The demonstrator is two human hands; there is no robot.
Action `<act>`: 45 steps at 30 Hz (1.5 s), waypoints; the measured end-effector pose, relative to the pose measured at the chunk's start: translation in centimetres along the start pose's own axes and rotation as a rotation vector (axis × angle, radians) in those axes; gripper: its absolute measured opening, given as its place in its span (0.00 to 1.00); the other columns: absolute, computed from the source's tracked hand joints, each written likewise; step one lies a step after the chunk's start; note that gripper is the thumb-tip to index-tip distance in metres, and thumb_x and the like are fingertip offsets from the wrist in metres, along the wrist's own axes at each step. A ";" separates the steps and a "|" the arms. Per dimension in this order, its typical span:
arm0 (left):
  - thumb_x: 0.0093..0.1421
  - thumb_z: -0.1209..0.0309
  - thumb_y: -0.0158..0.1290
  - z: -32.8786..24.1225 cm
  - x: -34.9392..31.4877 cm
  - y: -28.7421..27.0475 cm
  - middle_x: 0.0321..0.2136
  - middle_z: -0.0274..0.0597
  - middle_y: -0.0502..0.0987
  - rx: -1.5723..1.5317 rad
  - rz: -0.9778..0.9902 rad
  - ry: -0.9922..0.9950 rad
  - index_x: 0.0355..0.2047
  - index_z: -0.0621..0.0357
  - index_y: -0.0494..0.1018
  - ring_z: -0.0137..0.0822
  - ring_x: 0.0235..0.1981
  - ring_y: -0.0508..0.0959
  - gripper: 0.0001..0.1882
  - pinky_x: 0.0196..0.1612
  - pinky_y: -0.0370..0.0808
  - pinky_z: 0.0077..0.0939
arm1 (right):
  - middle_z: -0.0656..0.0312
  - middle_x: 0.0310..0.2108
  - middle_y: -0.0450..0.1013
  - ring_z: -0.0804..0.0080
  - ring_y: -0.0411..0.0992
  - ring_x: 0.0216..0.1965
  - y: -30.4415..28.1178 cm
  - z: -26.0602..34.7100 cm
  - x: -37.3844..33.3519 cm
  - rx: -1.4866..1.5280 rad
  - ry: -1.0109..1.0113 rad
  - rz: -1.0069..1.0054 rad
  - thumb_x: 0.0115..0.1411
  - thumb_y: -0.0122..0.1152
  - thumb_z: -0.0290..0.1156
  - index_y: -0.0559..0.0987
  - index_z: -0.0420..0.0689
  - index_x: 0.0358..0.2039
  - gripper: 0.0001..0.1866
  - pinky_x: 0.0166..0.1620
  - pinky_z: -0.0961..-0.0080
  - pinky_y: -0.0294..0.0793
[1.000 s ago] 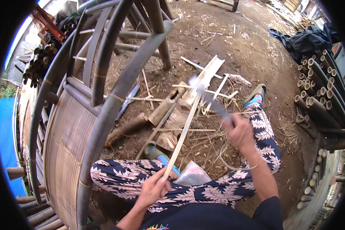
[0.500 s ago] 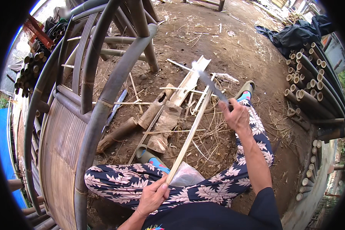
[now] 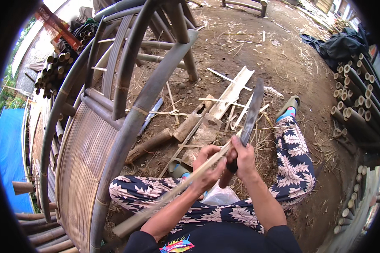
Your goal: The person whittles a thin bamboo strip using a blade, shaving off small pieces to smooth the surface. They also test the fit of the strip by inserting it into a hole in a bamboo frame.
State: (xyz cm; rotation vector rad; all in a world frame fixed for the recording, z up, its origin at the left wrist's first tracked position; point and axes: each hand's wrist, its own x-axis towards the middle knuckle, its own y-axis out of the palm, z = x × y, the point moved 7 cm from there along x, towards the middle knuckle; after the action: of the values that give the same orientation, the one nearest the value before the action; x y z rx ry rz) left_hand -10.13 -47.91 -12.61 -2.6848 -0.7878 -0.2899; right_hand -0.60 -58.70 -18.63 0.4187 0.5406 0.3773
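I sit on the ground in flowered trousers. My left hand (image 3: 207, 166) grips a long split bamboo strip (image 3: 169, 198) that runs from lower left up toward the middle. My right hand (image 3: 240, 157) is closed on the dark handle of a long-bladed knife (image 3: 251, 114), whose blade points up and away. The two hands are close together, and the blade's base meets the strip's upper end between them.
A curved bamboo chair frame (image 3: 126, 126) with a woven slat panel (image 3: 78, 168) stands at my left. Split bamboo pieces and shavings (image 3: 223, 101) litter the dirt ahead. Cut bamboo poles (image 3: 354, 114) are stacked at right, a blue tarp (image 3: 10, 156) far left.
My left hand has slid up the strip to beside my right hand. The right hand with the knife has come back toward me, and the blade now points upward.
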 end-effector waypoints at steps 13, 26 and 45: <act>0.68 0.70 0.50 1.2 -5.3 -2.9 0.21 0.31 0.70 -0.378 0.304 -0.856 0.53 0.67 0.73 0.17 0.19 0.64 0.17 0.21 0.61 0.14 | 0.60 0.13 0.67 0.70 0.67 0.12 -1.2 6.5 -1.4 -1.542 -0.684 0.089 0.64 0.38 0.68 0.71 0.45 0.25 0.35 0.18 0.70 0.70; 0.67 0.76 0.48 -0.1 -9.0 -4.0 0.31 0.36 0.76 -0.191 0.344 -0.676 0.57 0.65 0.70 0.20 0.25 0.68 0.18 0.27 0.67 0.15 | 0.57 0.13 0.70 0.62 0.73 0.16 -4.6 10.2 2.5 -1.529 -0.515 -0.085 0.64 0.41 0.67 0.72 0.44 0.26 0.34 0.20 0.59 0.71; 0.72 0.68 0.43 -0.7 -5.2 -2.3 0.21 0.35 0.72 -0.486 0.277 -0.796 0.65 0.59 0.61 0.18 0.14 0.65 0.23 0.16 0.62 0.12 | 0.56 0.18 0.72 0.62 0.75 0.21 0.2 3.7 -3.6 -1.537 -0.733 0.205 0.59 0.49 0.69 0.74 0.44 0.26 0.35 0.26 0.65 0.75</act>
State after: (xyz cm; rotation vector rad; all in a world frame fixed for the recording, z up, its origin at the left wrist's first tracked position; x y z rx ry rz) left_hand -15.77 -48.84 -12.83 -3.3380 -0.5559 0.8019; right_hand -1.42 -61.24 -14.17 -0.8754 -0.5759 0.6759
